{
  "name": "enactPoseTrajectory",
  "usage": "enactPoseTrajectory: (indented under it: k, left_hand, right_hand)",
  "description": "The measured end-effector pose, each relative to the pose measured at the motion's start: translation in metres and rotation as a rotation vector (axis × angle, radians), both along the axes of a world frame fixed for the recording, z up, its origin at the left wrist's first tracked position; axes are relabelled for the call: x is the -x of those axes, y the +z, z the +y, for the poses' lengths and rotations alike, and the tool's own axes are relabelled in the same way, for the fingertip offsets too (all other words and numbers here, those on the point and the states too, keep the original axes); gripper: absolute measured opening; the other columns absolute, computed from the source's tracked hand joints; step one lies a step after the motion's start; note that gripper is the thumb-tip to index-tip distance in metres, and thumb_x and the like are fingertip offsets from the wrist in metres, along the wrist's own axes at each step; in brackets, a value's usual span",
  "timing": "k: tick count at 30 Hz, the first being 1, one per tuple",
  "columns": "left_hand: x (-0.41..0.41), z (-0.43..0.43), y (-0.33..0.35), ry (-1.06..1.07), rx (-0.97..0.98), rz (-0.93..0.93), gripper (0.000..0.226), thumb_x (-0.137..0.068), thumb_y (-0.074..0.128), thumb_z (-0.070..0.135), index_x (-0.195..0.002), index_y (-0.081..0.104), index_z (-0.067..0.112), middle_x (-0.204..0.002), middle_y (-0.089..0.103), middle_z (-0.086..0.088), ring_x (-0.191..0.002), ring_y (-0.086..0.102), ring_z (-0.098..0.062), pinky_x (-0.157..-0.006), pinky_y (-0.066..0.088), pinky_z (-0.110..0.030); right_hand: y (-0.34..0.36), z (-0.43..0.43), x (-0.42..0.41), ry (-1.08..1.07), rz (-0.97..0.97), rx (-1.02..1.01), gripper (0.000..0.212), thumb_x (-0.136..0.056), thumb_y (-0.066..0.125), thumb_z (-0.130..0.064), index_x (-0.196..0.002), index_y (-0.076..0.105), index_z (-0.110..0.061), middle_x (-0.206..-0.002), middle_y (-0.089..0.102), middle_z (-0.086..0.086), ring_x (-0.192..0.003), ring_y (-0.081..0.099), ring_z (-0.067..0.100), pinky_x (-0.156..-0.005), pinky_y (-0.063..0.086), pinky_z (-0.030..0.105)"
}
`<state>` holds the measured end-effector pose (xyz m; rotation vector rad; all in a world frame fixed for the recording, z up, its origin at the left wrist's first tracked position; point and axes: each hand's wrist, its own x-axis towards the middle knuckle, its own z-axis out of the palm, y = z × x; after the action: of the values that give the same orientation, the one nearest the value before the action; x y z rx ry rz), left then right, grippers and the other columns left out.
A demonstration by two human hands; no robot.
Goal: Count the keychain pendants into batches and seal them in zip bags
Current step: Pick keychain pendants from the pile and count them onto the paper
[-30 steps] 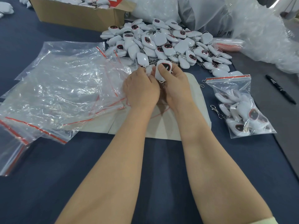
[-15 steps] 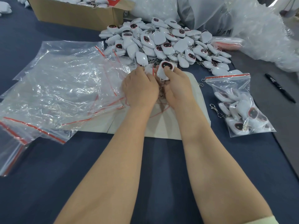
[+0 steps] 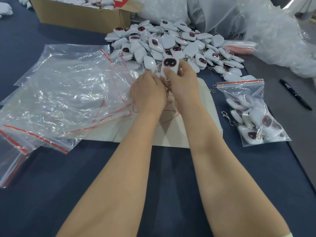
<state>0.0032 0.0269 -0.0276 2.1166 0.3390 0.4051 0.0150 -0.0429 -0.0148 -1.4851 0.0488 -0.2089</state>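
A heap of empty zip bags [image 3: 59, 93], clear with red seal strips, sprawls across the left of the dark blue bench [image 3: 51, 194]. Behind it, at the far edge, stands an open cardboard box [image 3: 82, 16] holding more white pieces. At centre, a person's bare forearms reach forward over a pale sheet [image 3: 171, 135] laid on the bench. The left hand [image 3: 147, 93] sits knuckles-up with its fingers curled under; what they grip cannot be told, as the hand hides it. Pressed close beside it, the right hand [image 3: 183, 84] pinches one keychain pendant [image 3: 169, 65] between thumb and fingers, holding it upright with its dark, red-rimmed face toward the camera. The pendant is held just in front of the loose pile of pendants [image 3: 171, 43], white shells and metal rings jumbled together beyond the hands. To the right lies a filled zip bag [image 3: 251, 113], its red strip at the far end, white pendants packed inside. A black marker [image 3: 295, 94] rests farther right, near the bench edge, below a mound of crumpled plastic wrap [image 3: 273, 31].
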Motion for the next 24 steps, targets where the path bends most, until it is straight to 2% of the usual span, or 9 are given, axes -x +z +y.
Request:
enactPoseTrajectory:
  k: [2,4,6,8,10,13,17,21,24]
  left_hand:
    - [-0.001,0.0,0.002,0.003,0.087,-0.005,0.033,-0.101,0.028,0.019,-0.109,0.057,0.003,-0.114,0.061,-0.015,-0.109,0.053,-0.03,-0.094,0.037,-0.037]
    - [-0.001,-0.001,0.004,0.015,0.149,-0.02,0.032,-0.101,0.028,0.018,-0.108,0.056,0.003,-0.113,0.061,-0.015,-0.107,0.054,-0.029,-0.093,0.038,-0.036]
    - [0.0,-0.002,0.006,0.015,0.17,-0.044,0.032,-0.101,0.029,0.017,-0.106,0.056,0.002,-0.11,0.062,-0.016,-0.105,0.054,-0.029,-0.092,0.038,-0.038]
    - [0.0,-0.003,0.007,0.02,0.153,-0.059,0.03,-0.101,0.03,0.017,-0.103,0.056,0.002,-0.108,0.062,-0.016,-0.103,0.054,-0.029,-0.091,0.038,-0.039]
    - [0.0,-0.003,0.008,0.035,0.109,-0.067,0.029,-0.1,0.031,0.017,-0.099,0.056,0.003,-0.108,0.061,-0.015,-0.106,0.052,-0.03,-0.093,0.037,-0.04]
    - [0.001,-0.004,0.011,0.065,-0.012,-0.061,0.028,-0.1,0.03,0.018,-0.107,0.056,0.007,-0.122,0.057,-0.01,-0.121,0.045,-0.027,-0.105,0.03,-0.045]
    - [0.003,-0.004,0.011,0.089,-0.206,-0.094,0.037,-0.1,0.029,0.019,-0.131,0.048,0.013,-0.141,0.046,0.0,-0.139,0.025,-0.02,-0.115,0.012,-0.044]
    - [0.004,-0.004,0.005,0.039,-0.275,-0.085,0.037,-0.1,0.029,0.02,-0.131,0.049,0.013,-0.139,0.047,-0.001,-0.141,0.023,-0.019,-0.116,0.004,-0.043]
    - [0.004,-0.002,-0.002,-0.051,-0.356,0.015,0.036,-0.097,0.035,0.022,-0.128,0.051,0.012,-0.132,0.053,-0.009,-0.132,0.036,-0.025,-0.112,0.02,-0.042]
  right_hand:
    - [-0.003,0.001,0.001,-0.04,0.069,0.294,0.032,-0.086,0.069,-0.016,-0.111,0.049,-0.013,-0.087,0.059,0.001,-0.082,0.058,0.016,-0.078,0.05,0.027]
    - [-0.004,0.0,0.002,-0.084,0.081,0.431,0.039,-0.082,0.073,-0.026,-0.106,0.045,-0.013,-0.073,0.052,-0.007,-0.07,0.053,0.01,-0.067,0.042,0.016]
    - [-0.004,-0.001,0.003,-0.072,0.078,0.517,0.03,-0.084,0.072,-0.027,-0.097,0.048,-0.015,-0.07,0.052,-0.009,-0.068,0.051,0.008,-0.059,0.038,0.01]
    - [-0.003,-0.003,0.004,0.0,0.076,0.564,0.014,-0.088,0.067,-0.024,-0.093,0.06,-0.014,-0.074,0.06,-0.006,-0.075,0.057,0.01,-0.068,0.044,0.018]
    - [0.0,-0.004,0.006,0.103,0.055,0.49,0.014,-0.091,0.062,-0.015,-0.099,0.069,-0.006,-0.082,0.067,0.001,-0.08,0.06,0.01,-0.077,0.048,0.025]
    - [0.005,-0.003,0.01,0.277,0.115,0.087,0.023,-0.095,0.051,-0.001,-0.114,0.064,-0.001,-0.094,0.067,0.01,-0.086,0.061,0.015,-0.085,0.05,0.029]
    - [0.005,-0.006,0.011,0.452,0.248,-0.007,0.027,-0.097,0.044,-0.005,-0.095,0.068,-0.018,-0.093,0.063,0.014,-0.087,0.057,0.025,-0.079,0.044,0.04]
    - [0.002,-0.008,0.007,0.122,0.033,0.325,0.031,-0.088,0.044,0.005,-0.093,0.069,-0.012,-0.086,0.068,0.002,-0.083,0.064,0.01,-0.079,0.047,0.021]
    - [-0.008,-0.017,0.003,-0.219,-0.056,0.721,0.033,-0.087,0.044,0.0,-0.106,0.069,-0.009,-0.115,0.066,0.007,-0.112,0.056,0.02,-0.096,0.038,0.022]
